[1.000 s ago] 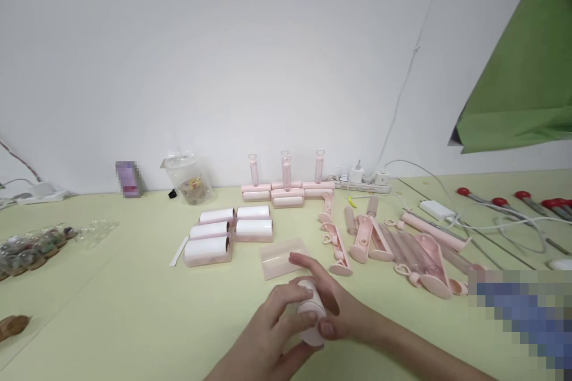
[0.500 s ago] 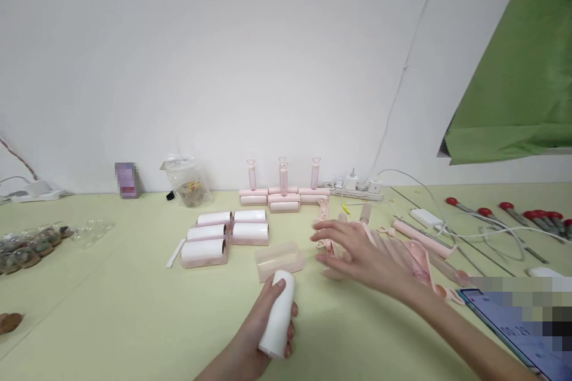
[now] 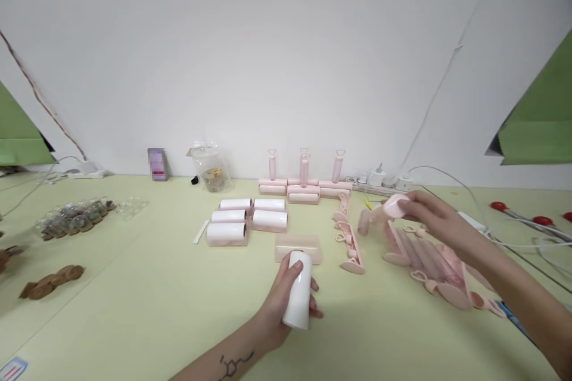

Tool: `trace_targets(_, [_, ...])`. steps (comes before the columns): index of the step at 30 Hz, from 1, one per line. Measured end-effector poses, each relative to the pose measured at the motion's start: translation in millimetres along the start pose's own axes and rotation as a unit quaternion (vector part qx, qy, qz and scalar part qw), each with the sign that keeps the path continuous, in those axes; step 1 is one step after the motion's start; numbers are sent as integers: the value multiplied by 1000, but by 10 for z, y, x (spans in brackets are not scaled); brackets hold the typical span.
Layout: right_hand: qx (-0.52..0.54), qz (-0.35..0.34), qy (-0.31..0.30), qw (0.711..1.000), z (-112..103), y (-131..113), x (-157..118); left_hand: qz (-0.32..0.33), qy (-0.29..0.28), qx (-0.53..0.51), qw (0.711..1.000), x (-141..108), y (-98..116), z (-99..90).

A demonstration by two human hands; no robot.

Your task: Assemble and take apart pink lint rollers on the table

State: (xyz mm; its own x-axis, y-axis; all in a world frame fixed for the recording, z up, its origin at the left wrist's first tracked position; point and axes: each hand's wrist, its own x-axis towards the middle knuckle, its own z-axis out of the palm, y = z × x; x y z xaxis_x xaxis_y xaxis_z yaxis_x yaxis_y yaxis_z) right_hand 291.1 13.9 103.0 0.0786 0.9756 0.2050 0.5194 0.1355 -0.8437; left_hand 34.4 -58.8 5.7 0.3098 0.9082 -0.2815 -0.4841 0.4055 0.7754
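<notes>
My left hand is closed round a white lint roller refill, held at a tilt above the table. Just behind its top end lies an empty translucent pink cover. Over on the right, my right hand grips a pale pink plastic lint roller part by its end; motion blurs it, so its exact shape cannot be made out. Beneath that hand are loose pink frames with heart-shaped loops and clear pink tubes. Two more pink frames lie left of it.
Several white rolls in pink covers lie left of centre, beside a white strip. Assembled lint rollers with upright handles stand by the wall. A clear bag, glass domes, cables and red-tipped tools lie around.
My right hand has moved right and lifted a pink part from among the loose pieces. My left hand keeps hold of the refill. The view has turned slightly.
</notes>
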Motion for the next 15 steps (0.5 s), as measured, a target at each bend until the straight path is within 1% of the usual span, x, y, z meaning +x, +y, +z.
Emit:
trace_targets(1, [46, 23, 13, 999, 18, -62, -39, 6, -2, -10, 1000, 6, -15, -1])
trace_targets(2, [95, 44, 11, 994, 55, -111, -80, 10, -7, -19, 1000, 9, -28, 0])
trace_targets(3, [151, 65, -5, 986, 110, -148, -125, 14, -13, -28, 999, 11, -37, 2])
trace_targets(4, [216, 86, -27, 972, 180, -176, -174, 18, -20, -35, 999, 12, -42, 4])
trace_targets(5, [281, 110, -61, 951, 263, -195, -228, 23, -27, -40, 999, 13, -45, 6])
trace_targets(7, [382, 161, -154, 897, 449, -222, -359, 23, -31, -50, 998, 16, -42, 9])
trace_targets(8, [401, 182, -204, 874, 544, -232, -433, 18, -26, -57, 998, 18, -40, 9])
trace_targets(9, [399, 196, -251, 860, 637, -242, -511, 10, -21, -64, 998, 20, -37, 9])
trace_targets(10, [384, 197, -290, 854, 724, -250, -587, -2, -18, -73, 997, 21, -35, 7])
trace_targets(11, [361, 186, -320, 856, 801, -257, -656, -18, -18, -81, 996, 21, -34, 5])
trace_targets(12, [332, 166, -337, 865, 867, -261, -713, -34, -22, -88, 995, 20, -34, 3])
trace_targets(15, [229, 91, -348, 905, 978, -249, -800, -70, -46, -100, 991, 9, -35, -3])
